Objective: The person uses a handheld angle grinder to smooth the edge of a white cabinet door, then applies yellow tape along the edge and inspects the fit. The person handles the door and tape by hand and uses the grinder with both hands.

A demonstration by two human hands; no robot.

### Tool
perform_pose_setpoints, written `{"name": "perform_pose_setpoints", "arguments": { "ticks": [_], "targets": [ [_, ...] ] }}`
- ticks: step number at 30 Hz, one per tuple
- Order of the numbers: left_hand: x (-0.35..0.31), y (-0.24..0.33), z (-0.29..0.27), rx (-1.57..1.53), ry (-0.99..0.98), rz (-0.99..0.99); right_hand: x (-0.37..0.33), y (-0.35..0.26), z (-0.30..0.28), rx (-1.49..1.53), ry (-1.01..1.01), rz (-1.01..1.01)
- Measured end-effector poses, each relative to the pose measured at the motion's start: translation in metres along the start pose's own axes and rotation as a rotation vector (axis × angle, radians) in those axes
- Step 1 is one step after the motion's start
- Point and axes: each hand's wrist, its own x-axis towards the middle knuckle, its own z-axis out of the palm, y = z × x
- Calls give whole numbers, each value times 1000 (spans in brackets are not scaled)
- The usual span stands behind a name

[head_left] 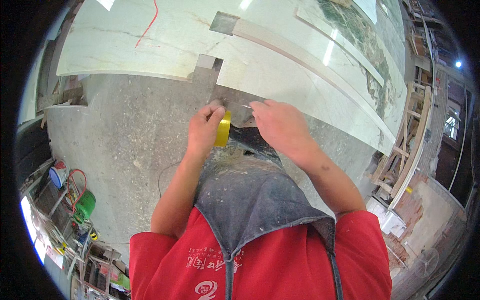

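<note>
My left hand is closed round a roll of yellow tape, held upright in front of my apron. A thin, pale strip stretches from its fingertips across to my right hand; it looks like tape seen edge-on. The right fingers are pinched together at the strip's other end. Just beyond both hands lies the near edge of a white marble-look slab with a square notch cut into it.
Long narrow slab strips lie across the slab, with green-veined stone at the far right. On the right stands a wooden frame. A green container, a red hose and a blue-and-white bucket are at left.
</note>
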Motion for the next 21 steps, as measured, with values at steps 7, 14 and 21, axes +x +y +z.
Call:
{"name": "perform_pose_setpoints", "arguments": {
  "ticks": [7, 14, 21],
  "targets": [
    [2, -3, 1, 85, 14, 46, 13, -4, 15, 15, -35, 36],
    [-1, -11, 15, 331, 220, 172, -68, 52, 26, 159, 34, 288],
    [-9, -49, 18, 607, 294, 188, -147, 92, 33, 724, -22, 602]
  ]
}}
